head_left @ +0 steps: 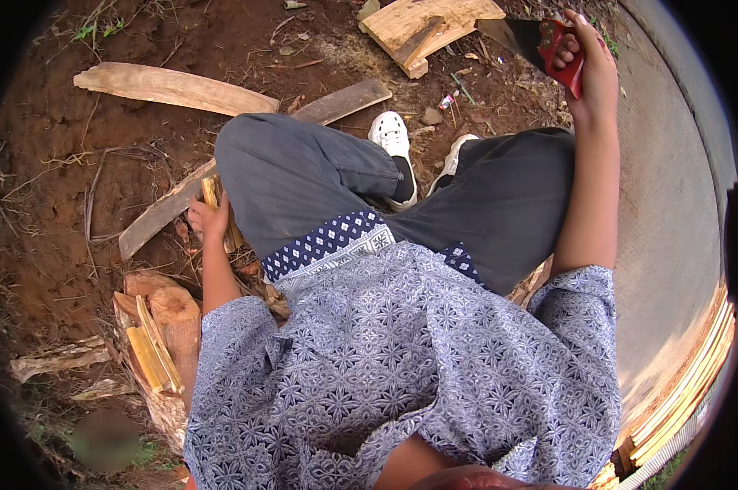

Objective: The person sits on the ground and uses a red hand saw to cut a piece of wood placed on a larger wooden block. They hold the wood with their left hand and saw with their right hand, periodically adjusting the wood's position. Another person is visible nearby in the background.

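Note:
Raised at the far right, my right hand [588,61] is closed round the red handle of a hand saw [558,57]. The saw's dark blade points left, its tip beside a thick wooden block [401,28]. My left hand [209,219] is low beside my left knee, its fingers closed on a narrow yellowish stick of wood [210,192]. Part of that stick is hidden by the hand and knee. Just past the hand, a weathered grey plank [160,214] lies on the dirt and passes behind my knee.
A pale split plank [173,88] lies at the upper left. Split sticks [152,347] rest on a log [177,314] at the lower left. A grey paved surface [667,204] curves along the right, with thin yellow strips [687,384] stacked at its lower edge.

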Tool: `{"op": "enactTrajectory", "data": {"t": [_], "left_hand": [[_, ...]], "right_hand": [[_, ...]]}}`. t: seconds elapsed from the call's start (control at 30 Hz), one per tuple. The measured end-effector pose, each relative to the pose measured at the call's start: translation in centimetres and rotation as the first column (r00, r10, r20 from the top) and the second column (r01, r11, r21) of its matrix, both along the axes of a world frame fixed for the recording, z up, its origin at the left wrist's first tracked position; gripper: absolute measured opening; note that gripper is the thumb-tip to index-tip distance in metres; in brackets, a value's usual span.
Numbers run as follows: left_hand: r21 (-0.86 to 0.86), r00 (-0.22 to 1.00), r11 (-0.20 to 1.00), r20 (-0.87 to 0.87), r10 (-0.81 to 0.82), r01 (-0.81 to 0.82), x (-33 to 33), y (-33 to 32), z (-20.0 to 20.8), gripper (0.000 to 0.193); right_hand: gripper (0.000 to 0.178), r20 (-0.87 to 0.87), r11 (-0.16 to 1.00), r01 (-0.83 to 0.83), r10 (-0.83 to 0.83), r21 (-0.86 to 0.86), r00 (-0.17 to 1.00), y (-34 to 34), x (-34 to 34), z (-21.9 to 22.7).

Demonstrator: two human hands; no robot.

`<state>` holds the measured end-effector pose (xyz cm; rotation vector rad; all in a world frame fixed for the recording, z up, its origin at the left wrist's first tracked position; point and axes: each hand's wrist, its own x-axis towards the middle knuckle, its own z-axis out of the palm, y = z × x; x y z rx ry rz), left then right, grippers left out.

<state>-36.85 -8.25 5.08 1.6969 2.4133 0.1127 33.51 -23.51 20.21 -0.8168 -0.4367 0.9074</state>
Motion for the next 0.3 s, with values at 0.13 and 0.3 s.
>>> {"op": "enactTrajectory", "data": {"t": [0.13, 0.3], "left_hand": [[0.436, 0.944, 0.898, 0.273, -0.187, 0.052, 8.8, 2.2, 6.9, 0.072], [0.559, 0.571, 0.709, 0.441, -0.693, 0.429, 22.8, 4.6, 12.0, 0.04]], "right_hand": [[0.017, -0.117, 0.998, 0.007, 0.001, 0.061, 0.993, -0.8, 1.8, -2.6], [0.049, 0.221, 0.946, 0.291, -0.256, -0.141, 0.941, -1.0, -5.3, 3.5]]}}
